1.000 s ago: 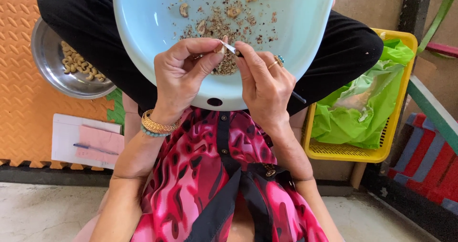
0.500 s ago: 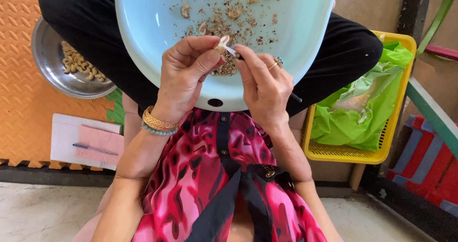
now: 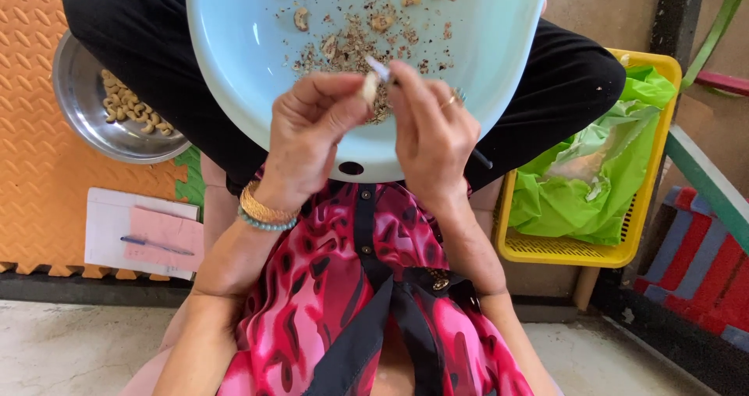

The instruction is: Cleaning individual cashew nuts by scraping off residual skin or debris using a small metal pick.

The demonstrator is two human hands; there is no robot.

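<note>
- The left hand [image 3: 312, 131] pinches a small pale nut [image 3: 369, 88] between thumb and fingertips, closed on it and turned so its edge faces the other hand; held that way, the blade can likely reach the skin.
- The right hand [image 3: 433, 127] is wrapped shut around a small knife [image 3: 380, 70], whose short bright blade pokes out just above the fingers and meets the nut; a dark handle end juts out below the palm.
- Both hands hover together, almost touching, directly over the near part of a wide pale-blue plastic basin [image 3: 234, 76], which sits just beyond them on the person's lap, apparently so scrapings drop into it.
- Beyond the fingertips, the smooth basin floor carries a scatter of brown papery flakes [image 3: 351, 49] and a few curved, unpeeled nuts [image 3: 301, 19].
- Well off to the left of the left hand, a round, shiny steel bowl [image 3: 86, 123] rests on an orange, ridged foam mat [image 3: 31, 68] and holds a heap of pale, kidney-shaped peeled nuts [image 3: 129, 107], perhaps kept apart from the waste.
- Below and to the left of the left wrist, which wears gold and beaded bracelets [image 3: 264, 213], lies a white pad with a pink sheet and a pen [image 3: 156, 246].
- To the right of the right hand stands a yellow mesh plastic basket [image 3: 647, 240] lined with a crumpled green plastic bag [image 3: 601, 185].
</note>
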